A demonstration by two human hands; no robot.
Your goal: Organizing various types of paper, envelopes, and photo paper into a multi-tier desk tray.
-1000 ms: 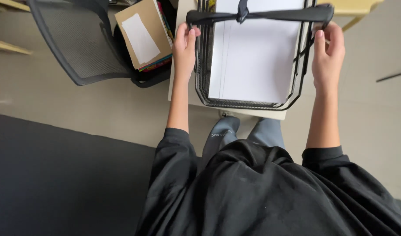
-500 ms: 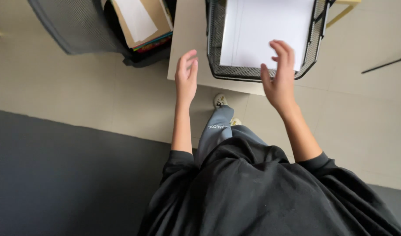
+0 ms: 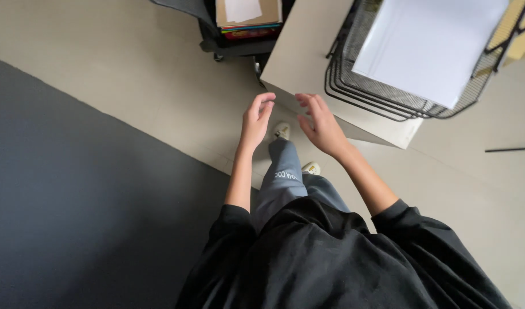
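Since half a second ago both hands have come off the black wire mesh tray [image 3: 388, 91] and drawn back toward the body, and the view has swung so that the tray now sits at the upper right instead of the top centre. The largest thing in view is the dark grey floor mat [image 3: 73, 200], which fills the left side beside the pale floor [image 3: 148, 68]. Next comes the person's black long-sleeved top [image 3: 331, 257], spread across the bottom, with grey trousers [image 3: 282, 183] and light shoes [image 3: 282, 131] below it. The white table [image 3: 308, 51] juts in from the top, its near corner just beyond the fingertips. On it rests the tray, a stack of wire tiers, and a large white sheet of paper [image 3: 434, 40] lies in its uppermost tier. At the top edge a dark container [image 3: 239, 40] holds a brown cardboard folder [image 3: 248, 14] and some coloured books. The right hand [image 3: 322, 126] hovers open with fingers spread and slightly curled, holding nothing, close to the table's front edge and just short of the tray's nearest corner. The left hand [image 3: 255, 120] is also open and empty, fingers loosely together and pointing up, near the table corner but apart from it.
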